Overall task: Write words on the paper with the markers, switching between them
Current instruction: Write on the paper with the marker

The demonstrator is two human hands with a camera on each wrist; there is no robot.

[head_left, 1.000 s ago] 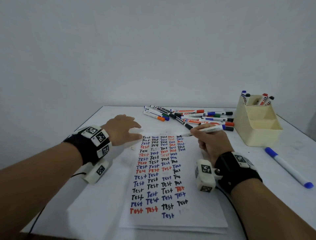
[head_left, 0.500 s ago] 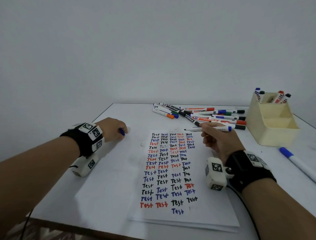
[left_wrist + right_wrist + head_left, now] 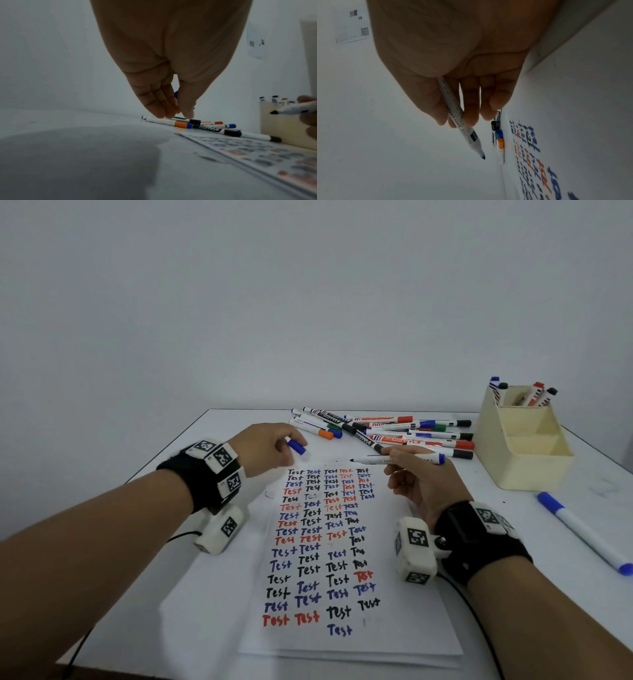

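Observation:
The white paper [image 3: 404, 621] lies in front of me, covered with several columns of "Test" in black, blue and red. Above its top edge my right hand [image 3: 394, 455] pinches an uncapped white marker [image 3: 407, 460], its dark tip pointing left and its end blue. In the right wrist view the marker [image 3: 458, 119] runs between thumb and fingers with its tip bare. My left hand [image 3: 291, 448] is lifted over the paper's top left corner and pinches a blue cap [image 3: 296, 446], a short way left of the marker's tip. The cap [image 3: 176, 94] barely shows between the fingers.
A pile of several capped markers [image 3: 394, 429] lies at the back of the white table [image 3: 171, 559]. A cream holder [image 3: 520, 453] with several markers stands at the back right. One blue-capped marker [image 3: 582, 532] lies alone on the right.
My left hand left the paper's corner, took the blue cap from the table on the left, and has lifted it rightward toward the marker's tip. The right hand has kept hold of the marker.

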